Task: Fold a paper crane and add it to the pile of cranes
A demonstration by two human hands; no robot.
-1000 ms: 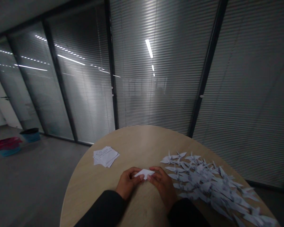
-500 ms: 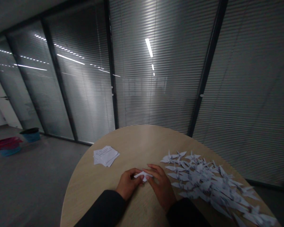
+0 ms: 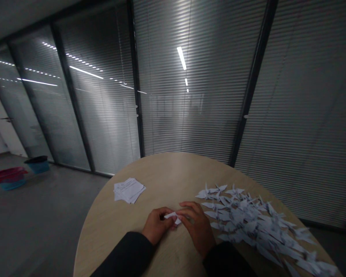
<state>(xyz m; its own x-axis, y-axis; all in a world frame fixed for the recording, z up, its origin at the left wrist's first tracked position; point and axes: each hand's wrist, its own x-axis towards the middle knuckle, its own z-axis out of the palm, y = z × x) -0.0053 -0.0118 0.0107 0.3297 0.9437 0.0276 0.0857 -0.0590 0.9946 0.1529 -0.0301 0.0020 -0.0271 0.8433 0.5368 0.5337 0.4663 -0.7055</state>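
Wears a long-sleeved dark top, almost black in the dim light. Shows only two forearms and two hands, all above the near part of the round table [image 3: 167, 173]. Has the left sleeve [image 3: 123, 256] over the near left edge of the table, rather wide, plain, ending just at the wrist. Has the right sleeve [image 3: 225, 261] over the near middle of the table, of the same dark cloth, also ending at the wrist. Leaves the left hand [image 3: 157, 227] and the right hand [image 3: 198, 230] bare beyond the sleeve ends, toward the centre of the table. Too dark to tell the weave or any print on the cloth.
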